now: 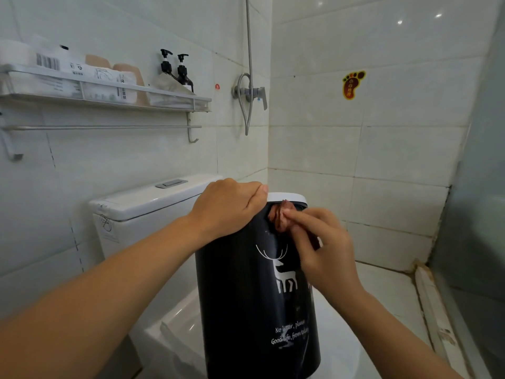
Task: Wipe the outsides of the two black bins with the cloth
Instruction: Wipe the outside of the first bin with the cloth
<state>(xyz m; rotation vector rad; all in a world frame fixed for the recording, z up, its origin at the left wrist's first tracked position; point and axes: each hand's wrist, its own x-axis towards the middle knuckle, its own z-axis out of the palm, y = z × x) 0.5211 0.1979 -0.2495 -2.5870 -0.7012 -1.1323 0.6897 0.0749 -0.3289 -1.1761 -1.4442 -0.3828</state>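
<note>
Our left hand (228,206) curls over the rim of the black bin (254,302), which stands on the closed toilet (169,332) at six o'clock. Our right hand (325,255) pinches the bunched cloth (280,217) against the upper wall. We should press flatter, wiping downward in overlapping strokes.

Left hand (228,205) curled, gripping; right hand (322,250) pinching.

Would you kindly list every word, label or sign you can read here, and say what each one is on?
"No litter, please": white script low on the black bin.
"Good life, from today": the line beneath it; the last word is partly cut off.
"小心地滑": on the foot-shaped sticker on the wall.
Barcode and print on the packets on the shelf: too small to read.
Small red wall sticker: unreadable.
</note>
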